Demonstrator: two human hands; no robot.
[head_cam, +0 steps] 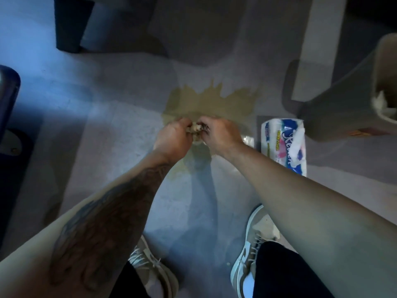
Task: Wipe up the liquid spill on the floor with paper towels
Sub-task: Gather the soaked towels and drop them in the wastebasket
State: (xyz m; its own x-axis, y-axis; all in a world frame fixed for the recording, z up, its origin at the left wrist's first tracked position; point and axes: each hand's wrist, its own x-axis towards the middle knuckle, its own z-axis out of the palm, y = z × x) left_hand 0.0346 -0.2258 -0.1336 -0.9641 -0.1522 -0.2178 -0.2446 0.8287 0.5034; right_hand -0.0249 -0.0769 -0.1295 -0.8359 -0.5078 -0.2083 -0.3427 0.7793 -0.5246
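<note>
A brownish liquid spill (211,102) spreads over the grey floor ahead of me, with a thinner wet trail (193,162) running back toward my feet. Both hands meet at the spill's near edge. My left hand (174,137) and my right hand (219,134) each grip one small, soaked, crumpled paper towel wad (196,127) between them. Most of the wad is hidden by my fingers. A wrapped pack of paper towels (284,145) lies on the floor just right of my right hand.
A grey waste bin (341,104) with crumpled paper inside stands at the right. A dark furniture leg (71,24) is at the upper left and a dark blue object (8,97) at the left edge. My two sneakers (249,252) stand near the bottom.
</note>
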